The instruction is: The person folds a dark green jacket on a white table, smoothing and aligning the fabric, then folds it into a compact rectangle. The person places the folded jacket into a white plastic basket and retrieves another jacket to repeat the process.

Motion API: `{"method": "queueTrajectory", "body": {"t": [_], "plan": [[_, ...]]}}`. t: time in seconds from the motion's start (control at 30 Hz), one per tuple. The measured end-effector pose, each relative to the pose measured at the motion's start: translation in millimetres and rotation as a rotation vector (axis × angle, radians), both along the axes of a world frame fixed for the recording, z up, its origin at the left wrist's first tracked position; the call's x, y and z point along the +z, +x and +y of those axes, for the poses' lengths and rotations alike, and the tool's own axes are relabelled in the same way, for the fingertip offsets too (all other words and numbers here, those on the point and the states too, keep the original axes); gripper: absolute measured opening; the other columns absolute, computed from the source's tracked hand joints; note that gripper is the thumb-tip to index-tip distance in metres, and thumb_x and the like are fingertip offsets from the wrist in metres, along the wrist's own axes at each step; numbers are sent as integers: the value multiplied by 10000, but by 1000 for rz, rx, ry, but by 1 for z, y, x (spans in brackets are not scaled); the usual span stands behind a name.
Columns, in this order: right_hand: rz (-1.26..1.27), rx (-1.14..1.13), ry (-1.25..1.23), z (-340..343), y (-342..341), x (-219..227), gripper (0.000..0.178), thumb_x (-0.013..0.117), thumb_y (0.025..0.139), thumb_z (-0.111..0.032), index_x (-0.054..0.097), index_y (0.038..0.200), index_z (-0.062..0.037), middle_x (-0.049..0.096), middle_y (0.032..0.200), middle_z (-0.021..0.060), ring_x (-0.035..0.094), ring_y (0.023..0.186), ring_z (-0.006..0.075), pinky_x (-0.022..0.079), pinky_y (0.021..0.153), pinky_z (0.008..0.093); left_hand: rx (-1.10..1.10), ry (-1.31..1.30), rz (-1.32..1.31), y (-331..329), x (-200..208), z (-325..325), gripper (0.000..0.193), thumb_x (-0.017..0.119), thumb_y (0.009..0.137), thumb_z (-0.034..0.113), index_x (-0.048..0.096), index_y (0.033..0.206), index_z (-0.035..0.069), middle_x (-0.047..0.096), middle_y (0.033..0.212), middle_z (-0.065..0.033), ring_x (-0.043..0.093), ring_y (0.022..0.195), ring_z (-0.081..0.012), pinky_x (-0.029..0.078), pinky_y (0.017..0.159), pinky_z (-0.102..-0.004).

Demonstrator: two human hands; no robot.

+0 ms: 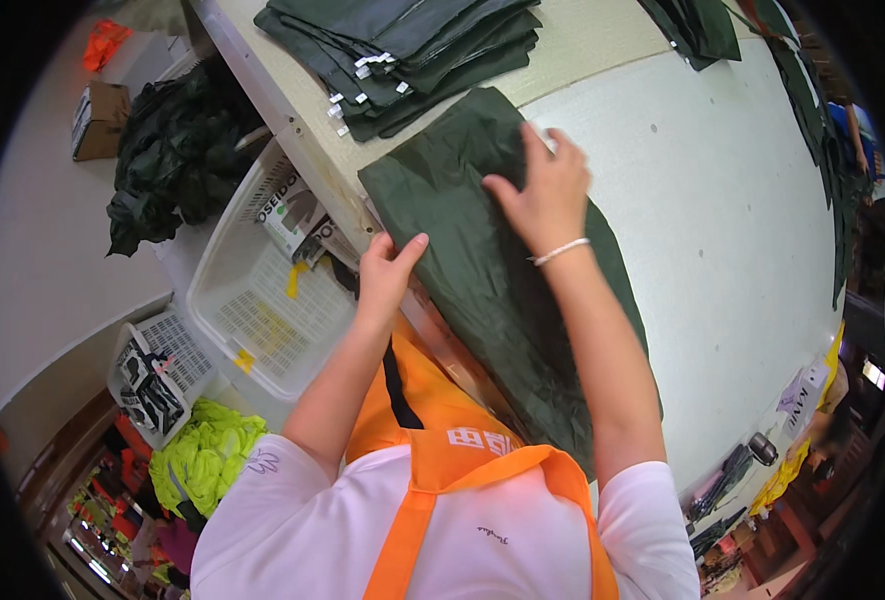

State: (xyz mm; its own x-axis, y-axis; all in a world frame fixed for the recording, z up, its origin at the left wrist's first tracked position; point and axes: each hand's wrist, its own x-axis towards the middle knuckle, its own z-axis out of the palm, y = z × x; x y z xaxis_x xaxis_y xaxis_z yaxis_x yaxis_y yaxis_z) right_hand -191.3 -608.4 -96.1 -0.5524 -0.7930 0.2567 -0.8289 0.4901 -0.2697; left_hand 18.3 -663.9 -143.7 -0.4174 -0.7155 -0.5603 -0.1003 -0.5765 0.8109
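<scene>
A dark green piece of smooth, coated-looking fabric (pixel 463 250), apparently a folded garment, lies in front of me, stretching along the table's near edge. My right hand (pixel 548 195) rests on its upper right part, thumb and fingers spread. At its left edge is my left hand (pixel 387 270), with the thumb apart from the fingers and touching the cloth; part of those fingers is hidden. Just beyond the cloth sits a stack of folded dark green garments (pixel 413 50) with small white labels along one side.
The pale table (pixel 713 220) extends to the right, with more dark green pieces (pixel 698 30) at its far side. On my left stand a white plastic basket (pixel 238 310) with packages, a heap of dark fabric (pixel 188 140), a cardboard box (pixel 100 120) and bright yellow clothing (pixel 203 450).
</scene>
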Motion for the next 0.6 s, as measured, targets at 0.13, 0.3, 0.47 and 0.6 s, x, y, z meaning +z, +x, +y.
{"method": "queueTrajectory", "body": {"t": [0.13, 0.3, 0.47, 0.6], "plan": [[-580, -157, 214, 52, -77, 5, 595, 771, 716, -380, 609, 1118, 27, 636, 951, 159, 602, 891, 256, 478, 809, 350, 33, 36, 52, -1, 10, 1, 282, 667, 839, 82, 579, 1087, -20, 639, 1028, -55, 579, 922, -112, 445, 824, -246], [-1205, -156, 373, 60, -92, 9, 268, 736, 783, -216, 671, 925, 2, 650, 795, 30, 587, 767, 103, 464, 758, 244, -1, 32, 73, -10, 16, 2, 288, 660, 831, 38, 577, 1102, -10, 638, 1044, -63, 582, 951, -124, 446, 845, -261], [-1287, -13, 279, 53, -93, 24, 218, 668, 830, -128, 628, 993, 12, 643, 889, 17, 574, 787, 87, 463, 753, 252, 20, -131, 192, -14, 44, -5, 379, 636, 839, 7, 502, 1192, -15, 595, 1142, -92, 563, 1012, -157, 438, 888, -280], [-1160, -143, 110, 66, -92, -10, 277, 698, 800, -169, 614, 990, 13, 645, 867, 58, 591, 774, 114, 479, 723, 268, 153, -4, 170, -23, 30, 13, 595, 580, 901, 82, 272, 1405, 11, 542, 1178, -75, 522, 1034, -145, 398, 907, -260]]}}
